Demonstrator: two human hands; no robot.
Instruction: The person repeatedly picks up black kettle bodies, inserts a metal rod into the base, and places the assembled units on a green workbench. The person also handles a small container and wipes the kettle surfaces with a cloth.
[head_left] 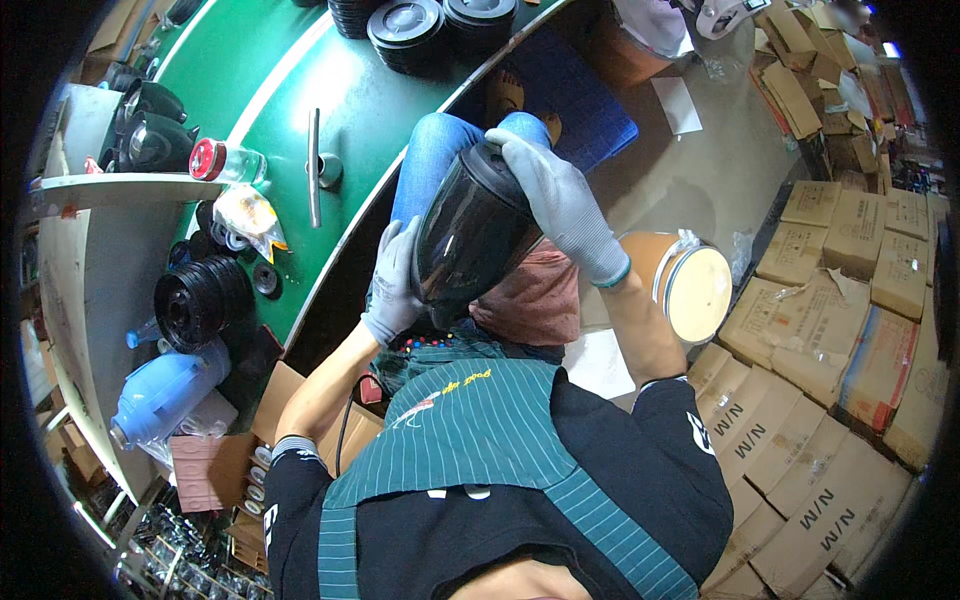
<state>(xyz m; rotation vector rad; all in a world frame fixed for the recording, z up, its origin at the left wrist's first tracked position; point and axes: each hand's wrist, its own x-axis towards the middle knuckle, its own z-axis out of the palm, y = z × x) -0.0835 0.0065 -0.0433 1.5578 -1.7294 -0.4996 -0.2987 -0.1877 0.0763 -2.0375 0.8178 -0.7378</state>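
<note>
Hold the pot [460, 240] over the legs [432, 150], just off the right edge of the tabletop [370, 130]. Cup its glossy, tapering wall in the left hand [393, 285], with fingers partly open and curved against it; with the right hand [560, 205], half-curled, keep hold across the round cap [485, 178]. Press evenly: likely slick under knit gloves. Farther off, note ribbed rings [205, 300], a clear jar [243, 165], then flat lids [405, 22] beside that same edge.
</note>
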